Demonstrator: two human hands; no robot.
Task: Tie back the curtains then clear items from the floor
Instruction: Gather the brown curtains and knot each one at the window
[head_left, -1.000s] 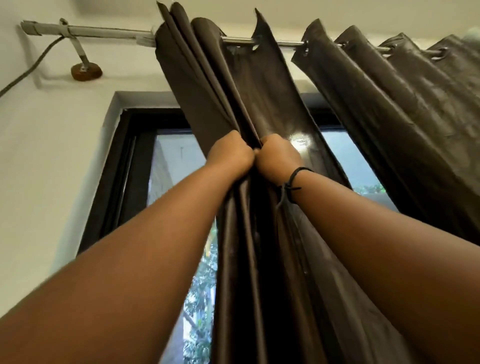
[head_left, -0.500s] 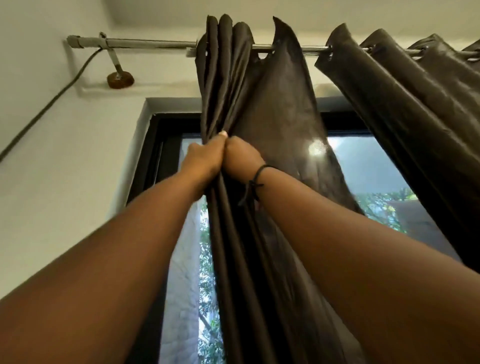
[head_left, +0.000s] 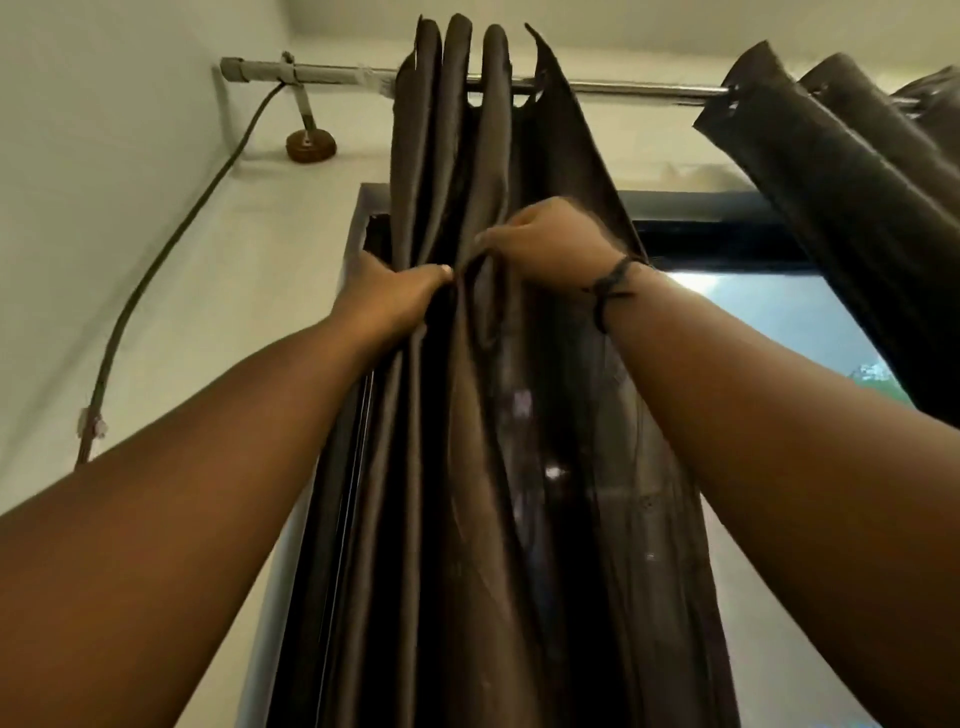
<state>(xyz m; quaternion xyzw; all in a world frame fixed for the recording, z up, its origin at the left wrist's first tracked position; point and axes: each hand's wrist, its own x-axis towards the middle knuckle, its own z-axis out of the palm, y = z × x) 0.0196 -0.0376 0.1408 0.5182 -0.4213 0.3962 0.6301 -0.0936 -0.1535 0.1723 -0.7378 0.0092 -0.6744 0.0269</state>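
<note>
overhead, both arms reach up to a dark brown curtain (head_left: 467, 415) that hangs bunched in narrow vertical folds from a metal curtain rod (head_left: 613, 87) near the ceiling. the left hand (head_left: 395, 293) grasps the left folds of the bunch, its thumb lying across the front of the cloth and its fingers out of sight behind it. the right hand (head_left: 550, 244), just beside and slightly higher, pinches a fold between thumb and curled fingers, so a small loop of cloth sags under it. a thin black wrist cord (head_left: 610, 283) circles the right wrist, with a loose end hanging down.

the gathered curtain covers the left side of a black-framed window (head_left: 727, 231); to its right the glass shows pale sky and a bit of green foliage. a second curtain panel (head_left: 852, 208) of the same dark cloth hangs on the rod at the far right, well apart from the bunch, its eyelet folds fanned out.

on the left, the rod ends in a grey cap and rests on a slanted bracket (head_left: 304, 109) fixed to a round brown wall mount (head_left: 310, 146). a dark cable (head_left: 171, 244) runs from the rod end down the pale wall, held by a small clip low on the wall.
</note>
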